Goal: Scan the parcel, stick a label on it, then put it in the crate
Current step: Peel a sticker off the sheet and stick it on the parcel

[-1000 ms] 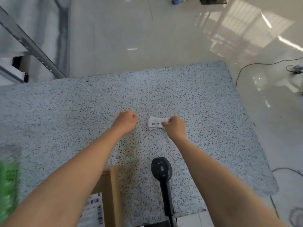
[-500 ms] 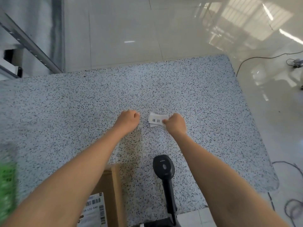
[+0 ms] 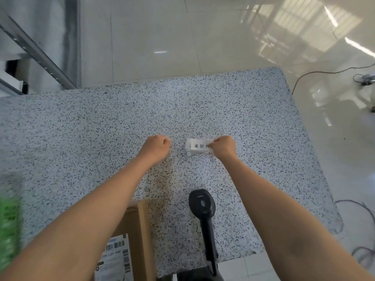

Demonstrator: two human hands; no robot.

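A small stack of white labels [image 3: 197, 147] with black printed characters lies in the middle of the speckled mat [image 3: 101, 128]. My right hand [image 3: 223, 147] pinches the right end of the top label. My left hand [image 3: 157, 146] is a closed fist just left of the stack, not touching it, with nothing visible in it. The brown cardboard parcel [image 3: 136, 230] with a barcode shipping label [image 3: 115, 256] lies near the bottom edge, partly hidden under my left forearm. A blurred green crate [image 3: 9, 226] shows at the left edge.
A black handheld barcode scanner [image 3: 202, 205] stands on its stand at the mat's near edge, between my forearms. A metal shelf frame [image 3: 36, 49] rises at the far left. Cables [image 3: 316, 73] trail over the glossy tiled floor at the right.
The view has shifted slightly. My right hand stays pinched on the label stack's right end, and more of the top label's print shows. My left fist stays in place.
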